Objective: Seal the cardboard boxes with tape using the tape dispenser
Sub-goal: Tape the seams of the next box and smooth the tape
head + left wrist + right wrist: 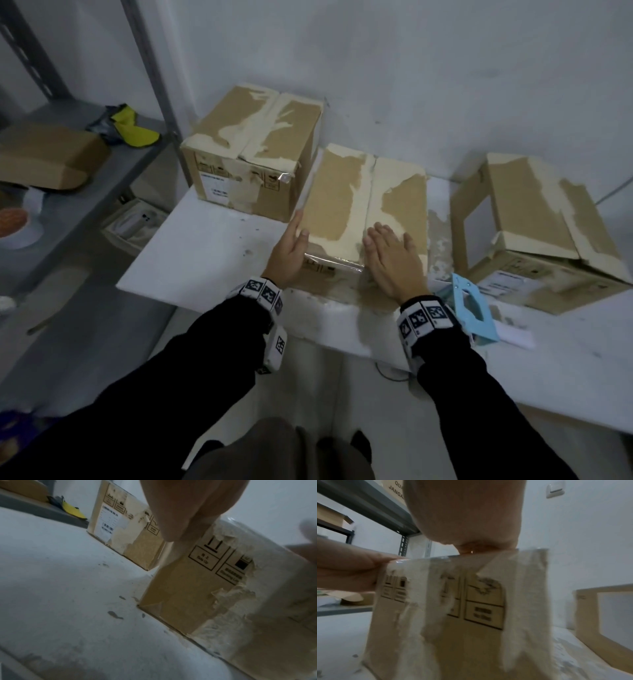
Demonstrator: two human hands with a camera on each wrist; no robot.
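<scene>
Under flat right hand (394,260) fingers (375,236), middle box (346,202) top

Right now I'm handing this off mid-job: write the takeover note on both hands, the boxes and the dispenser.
Left hand: open, flat against the middle box's left side.
Right hand: open, palm pressing the top near the front edge.
Blue tape dispenser: lying on the white table, just right of the right wrist, unheld.
Done: clear tape shows along the middle box's front edge.
Left: right box has its flaps open; back-left box is closed, fresh tape not discernible.
</scene>
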